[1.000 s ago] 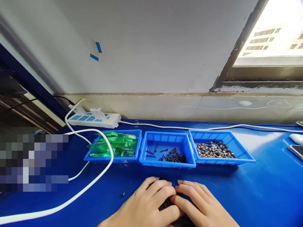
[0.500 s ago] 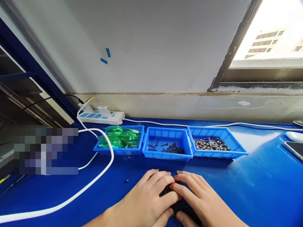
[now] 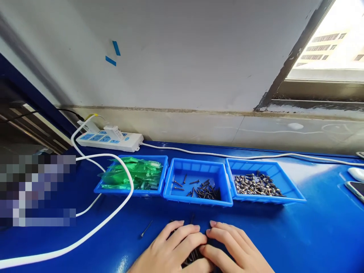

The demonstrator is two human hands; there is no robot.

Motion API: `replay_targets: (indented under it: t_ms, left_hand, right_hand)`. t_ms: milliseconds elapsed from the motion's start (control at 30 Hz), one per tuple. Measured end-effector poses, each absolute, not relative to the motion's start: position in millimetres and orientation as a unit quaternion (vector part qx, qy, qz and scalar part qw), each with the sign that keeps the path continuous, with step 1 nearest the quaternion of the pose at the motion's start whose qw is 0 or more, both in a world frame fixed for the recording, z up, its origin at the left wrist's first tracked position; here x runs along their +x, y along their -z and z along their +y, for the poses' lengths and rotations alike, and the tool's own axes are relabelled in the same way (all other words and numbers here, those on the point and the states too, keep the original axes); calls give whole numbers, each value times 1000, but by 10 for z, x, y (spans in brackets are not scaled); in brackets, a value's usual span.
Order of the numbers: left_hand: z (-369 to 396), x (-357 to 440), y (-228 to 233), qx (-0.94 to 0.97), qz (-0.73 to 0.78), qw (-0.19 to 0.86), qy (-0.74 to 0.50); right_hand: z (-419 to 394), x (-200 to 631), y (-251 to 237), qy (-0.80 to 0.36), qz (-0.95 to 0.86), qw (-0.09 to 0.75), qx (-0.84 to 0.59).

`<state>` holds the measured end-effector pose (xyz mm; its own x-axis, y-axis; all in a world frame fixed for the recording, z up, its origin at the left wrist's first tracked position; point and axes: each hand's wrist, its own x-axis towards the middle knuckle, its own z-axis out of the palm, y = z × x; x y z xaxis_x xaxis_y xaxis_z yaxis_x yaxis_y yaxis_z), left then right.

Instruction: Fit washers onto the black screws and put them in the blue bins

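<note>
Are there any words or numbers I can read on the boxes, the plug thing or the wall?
No words or numbers can be read anywhere.
Power strip: blue panels, any print too small to read.
Three blue bins, such as the middle bin: no labels show.
Wall: two plain blue tape strips, no writing.
Left hand and right hand cover small dark screws: no markings.

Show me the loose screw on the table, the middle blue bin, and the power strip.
loose screw [image 3: 146, 229], head view, mid-shank.
middle blue bin [image 3: 198, 200], head view, front wall.
power strip [image 3: 125, 142], head view, white top face.
</note>
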<state>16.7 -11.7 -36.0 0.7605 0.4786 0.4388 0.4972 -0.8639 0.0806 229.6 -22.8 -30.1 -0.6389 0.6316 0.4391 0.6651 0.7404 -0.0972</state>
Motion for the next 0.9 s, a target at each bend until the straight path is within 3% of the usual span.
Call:
replay_targets:
  t_ms: [167,433,533,733,900]
  left_hand:
    - [-133,146,262,-952,-252,-2,171]
    - [-157,149,350,-945,-238,-12,225]
    - [-156,154,285,-950,-230,18,212]
    - [-106,139,314,-939,-231,87,240]
    - [-99,115,284,-950,-235,43,202]
  right_hand:
    - [-272,2261,345,-10,-903,241,-355]
    - [-408,2204,141,-149,-878,203,-407]
    - [-386,2209,161,-136,-881,196,-409]
    - [-276,2217,395,0,-899,240,-366]
    - [-292,2172,388,-16,-894,234,-381]
